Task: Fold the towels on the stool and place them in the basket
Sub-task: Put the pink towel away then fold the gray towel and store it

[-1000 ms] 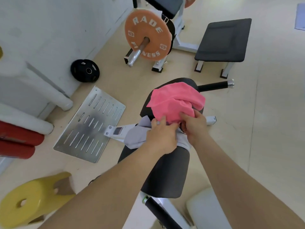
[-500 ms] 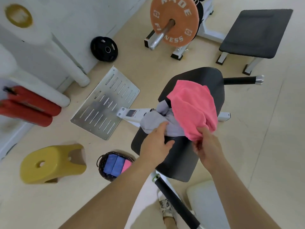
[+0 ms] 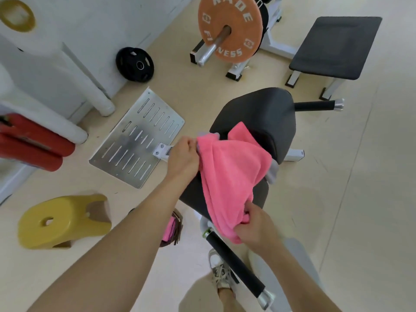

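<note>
A pink towel [image 3: 231, 174] is stretched over the black padded seat [image 3: 267, 113] in the middle of the view. My left hand [image 3: 183, 157] pinches its upper left corner. My right hand [image 3: 255, 226] grips its lower end near the seat's front. A grey towel [image 3: 272, 171] lies under the pink one, showing only at the right edge and by my left hand. The dark woven basket [image 3: 174, 230] stands on the floor below the seat, mostly hidden by my left forearm, with a pink folded towel inside.
A yellow plastic stool [image 3: 60, 220] stands on the floor at the left. A slotted metal plate [image 3: 137, 140] lies left of the seat. An orange weight plate [image 3: 229, 28], a black disc [image 3: 134, 64] and a black bench [image 3: 335, 46] stand farther back. Red rollers [image 3: 29, 143] are at the left edge.
My left hand has left the grey towel and taken the pink towel's upper corner. My right hand has drawn the lower end toward me, spreading the pink towel over the grey one.
</note>
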